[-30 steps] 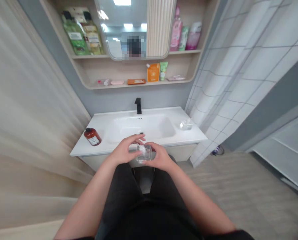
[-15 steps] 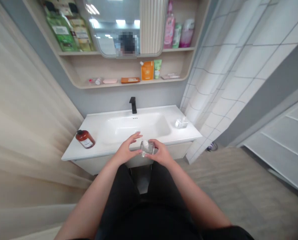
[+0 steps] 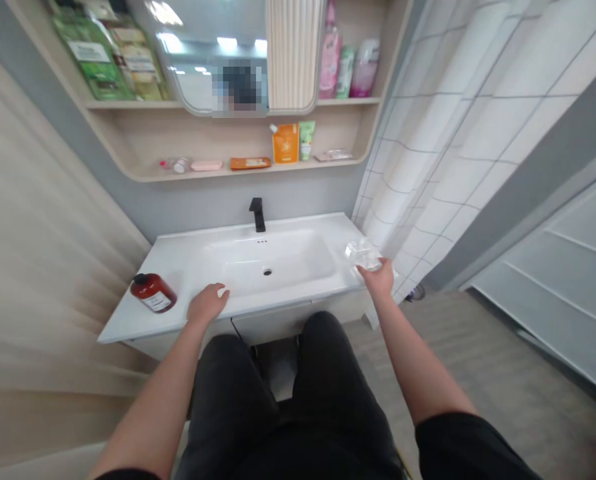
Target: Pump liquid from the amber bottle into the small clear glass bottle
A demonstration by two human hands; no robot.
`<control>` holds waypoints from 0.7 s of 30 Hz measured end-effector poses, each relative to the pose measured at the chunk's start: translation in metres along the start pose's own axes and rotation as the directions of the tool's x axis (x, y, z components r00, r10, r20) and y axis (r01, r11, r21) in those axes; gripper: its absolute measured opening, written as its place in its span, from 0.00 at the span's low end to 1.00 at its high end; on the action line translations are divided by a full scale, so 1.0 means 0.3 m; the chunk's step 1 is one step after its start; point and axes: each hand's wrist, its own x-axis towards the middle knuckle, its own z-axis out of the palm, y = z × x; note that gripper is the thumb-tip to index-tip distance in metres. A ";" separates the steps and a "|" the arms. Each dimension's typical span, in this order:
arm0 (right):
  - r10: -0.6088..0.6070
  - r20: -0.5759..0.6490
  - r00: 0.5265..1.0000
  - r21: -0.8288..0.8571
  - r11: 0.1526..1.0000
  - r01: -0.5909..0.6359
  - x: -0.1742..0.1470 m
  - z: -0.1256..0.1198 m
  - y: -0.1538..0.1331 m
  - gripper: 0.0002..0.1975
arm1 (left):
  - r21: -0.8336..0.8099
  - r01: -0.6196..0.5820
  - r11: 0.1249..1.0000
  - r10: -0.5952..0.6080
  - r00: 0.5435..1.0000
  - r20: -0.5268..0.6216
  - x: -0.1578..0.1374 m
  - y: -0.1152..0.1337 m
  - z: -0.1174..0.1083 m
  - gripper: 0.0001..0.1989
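At the right end of the white washstand, my right hand (image 3: 379, 279) has its fingers and thumb around a small clear bottle (image 3: 369, 261). Close behind it on the counter stands a similar clear bottle (image 3: 354, 249); the two overlap, so their outlines are hard to separate. My left hand (image 3: 209, 303) is over the front rim of the sink (image 3: 288, 283), fingers loosely bent, with a small gap between thumb and forefinger and nothing held. To its left, a brown bottle (image 3: 154, 293) with a black cap and white label is on the counter.
A black faucet (image 3: 259, 215) rises behind the basin. Above, a wall cabinet (image 3: 203, 127) with a mirror holds several bottles, an orange pouch (image 3: 285, 144) and a green tube (image 3: 306, 141). A white grid-patterned curtain (image 3: 418, 160) hangs at the right, beside the counter.
My right hand has carried the clear bottle from in front of the sink to the counter's right end. My left hand has moved away leftward from beside the bottle. The view has shifted slightly.
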 end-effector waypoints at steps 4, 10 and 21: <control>0.047 -0.012 0.999 -0.039 0.998 -0.047 0.043 0.041 0.018 0.40 | 0.028 0.046 0.999 -0.047 0.998 0.033 -0.004 0.017 -0.010 0.25; 0.024 0.011 1.000 -0.083 0.996 -0.023 0.068 0.062 0.006 0.44 | 0.025 0.072 0.997 -0.073 0.995 0.061 -0.012 0.029 -0.030 0.25; -0.563 0.528 0.636 0.171 0.803 0.570 -0.233 0.230 -0.298 0.10 | 0.023 0.083 0.996 -0.084 0.996 0.023 -0.040 0.055 -0.052 0.25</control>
